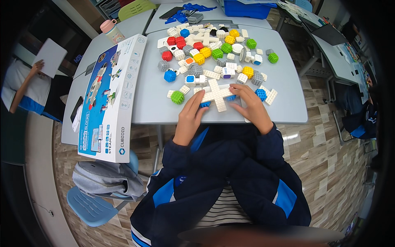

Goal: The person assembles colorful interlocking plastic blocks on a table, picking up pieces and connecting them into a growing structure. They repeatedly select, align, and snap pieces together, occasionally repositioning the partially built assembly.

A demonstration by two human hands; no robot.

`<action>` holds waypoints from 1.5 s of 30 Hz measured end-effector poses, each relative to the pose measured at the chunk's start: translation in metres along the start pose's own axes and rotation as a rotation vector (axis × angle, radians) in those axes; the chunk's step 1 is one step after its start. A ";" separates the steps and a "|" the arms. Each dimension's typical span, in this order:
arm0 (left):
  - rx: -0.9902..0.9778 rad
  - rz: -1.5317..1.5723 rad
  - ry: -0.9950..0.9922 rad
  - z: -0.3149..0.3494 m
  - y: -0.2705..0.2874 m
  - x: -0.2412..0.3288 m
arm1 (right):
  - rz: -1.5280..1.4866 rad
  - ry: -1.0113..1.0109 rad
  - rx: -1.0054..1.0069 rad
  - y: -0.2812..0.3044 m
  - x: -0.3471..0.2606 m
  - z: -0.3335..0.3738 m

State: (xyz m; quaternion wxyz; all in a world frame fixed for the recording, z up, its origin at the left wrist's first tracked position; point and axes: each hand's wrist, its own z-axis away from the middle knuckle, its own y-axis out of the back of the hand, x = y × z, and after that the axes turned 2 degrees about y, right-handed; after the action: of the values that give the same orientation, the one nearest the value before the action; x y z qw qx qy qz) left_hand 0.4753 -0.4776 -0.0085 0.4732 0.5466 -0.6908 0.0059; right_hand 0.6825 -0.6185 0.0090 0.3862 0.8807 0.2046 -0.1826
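A white cross made of studded building plates [217,95] lies at the table's near edge, with a blue block [205,104] under its left arm and another blue block [231,98] under its right. My left hand [191,110] grips the left end, fingers on top and thumb low against the blue block. At the right end, my right hand [252,105] holds the piece between curved fingers and thumb. My fingers hide parts of both ends. Close by sit a green block [177,97] on the left and a blue block [261,95] beside a white plate [271,96] on the right.
Several red blocks [180,42], yellow blocks [198,59], grey and white blocks spread beyond my hands. A large product box [98,99] leans over the left table edge near a bottle [109,27]. A blue bin [247,10] stands behind; a person [29,82] stands left.
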 end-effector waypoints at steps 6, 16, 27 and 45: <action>-0.002 -0.032 -0.019 -0.001 -0.003 -0.004 | 0.040 -0.018 0.001 -0.008 -0.002 0.002; 0.016 0.004 -0.044 -0.008 -0.006 -0.014 | 0.085 0.091 0.012 -0.007 0.007 -0.003; 0.191 -0.495 -0.028 0.001 0.037 -0.008 | 0.085 -0.001 0.069 -0.011 0.009 0.000; 0.163 0.070 0.097 -0.004 0.025 0.026 | 0.160 -0.012 0.154 0.006 -0.033 -0.003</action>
State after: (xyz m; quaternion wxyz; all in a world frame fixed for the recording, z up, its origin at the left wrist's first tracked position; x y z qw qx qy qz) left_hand 0.4601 -0.4849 0.0231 0.4595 0.5578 -0.6832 0.1050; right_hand 0.6574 -0.6274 0.0302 0.3322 0.9201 0.1168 -0.1716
